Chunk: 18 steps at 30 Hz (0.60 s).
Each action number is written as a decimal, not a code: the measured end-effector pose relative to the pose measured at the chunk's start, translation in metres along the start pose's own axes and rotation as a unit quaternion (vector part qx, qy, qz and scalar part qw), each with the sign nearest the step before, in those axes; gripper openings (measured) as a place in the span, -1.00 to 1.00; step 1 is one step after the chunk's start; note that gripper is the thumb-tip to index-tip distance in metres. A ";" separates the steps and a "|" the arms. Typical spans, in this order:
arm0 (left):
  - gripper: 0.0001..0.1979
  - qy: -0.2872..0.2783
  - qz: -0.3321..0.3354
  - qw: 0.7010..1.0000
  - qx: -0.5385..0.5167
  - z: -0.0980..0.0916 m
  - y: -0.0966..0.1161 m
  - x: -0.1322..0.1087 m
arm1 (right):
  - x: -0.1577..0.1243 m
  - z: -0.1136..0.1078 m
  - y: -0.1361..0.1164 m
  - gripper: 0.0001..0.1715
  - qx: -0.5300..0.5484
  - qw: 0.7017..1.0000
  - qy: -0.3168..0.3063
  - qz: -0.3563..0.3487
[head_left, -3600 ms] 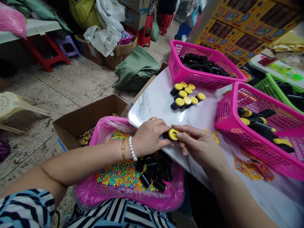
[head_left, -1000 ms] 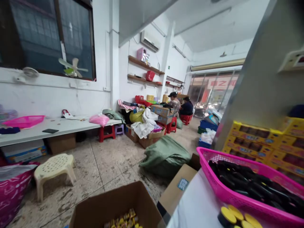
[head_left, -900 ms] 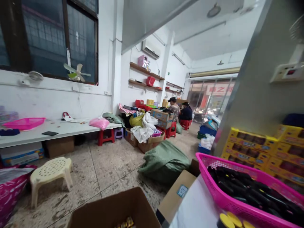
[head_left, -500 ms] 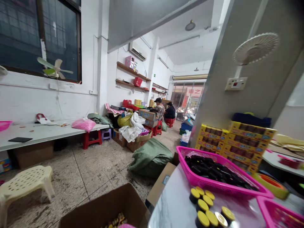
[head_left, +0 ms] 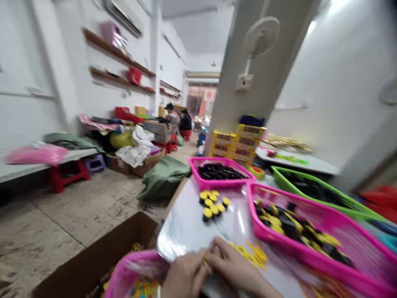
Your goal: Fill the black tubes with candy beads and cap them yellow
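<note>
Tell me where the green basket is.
In the head view, the green basket sits right of centre, just beyond the nearer pink basket.

Bright, flat indoor light, with the glass shopfront (head_left: pixel 201 97) glowing at the far end. Motion blur across the frame, worst on the hands (head_left: pixel 186 275). Glare on the tabletop (head_left: pixel 192 236). Edges bent by the wide-angle lens.
</note>
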<state>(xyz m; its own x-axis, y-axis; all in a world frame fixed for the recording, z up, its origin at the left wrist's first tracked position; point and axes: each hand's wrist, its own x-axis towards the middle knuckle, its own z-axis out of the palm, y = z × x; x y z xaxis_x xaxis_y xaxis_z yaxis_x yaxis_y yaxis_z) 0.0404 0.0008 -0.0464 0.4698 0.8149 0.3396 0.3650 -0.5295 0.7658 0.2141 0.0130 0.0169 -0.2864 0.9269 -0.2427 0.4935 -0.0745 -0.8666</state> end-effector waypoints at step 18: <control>-0.80 -0.244 -0.043 0.959 0.134 -0.026 0.021 -0.074 | -0.076 -0.128 -0.003 -0.44 -0.305 0.839 0.449 -0.026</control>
<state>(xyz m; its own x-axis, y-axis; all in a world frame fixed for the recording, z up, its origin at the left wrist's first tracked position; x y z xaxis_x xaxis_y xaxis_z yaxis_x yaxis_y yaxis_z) -0.0072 -0.0643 -0.0410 0.7260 0.6847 -0.0650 0.5816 -0.5607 0.5893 0.3396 -0.0098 0.0941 0.2788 0.8474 0.4518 0.9069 -0.0775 -0.4142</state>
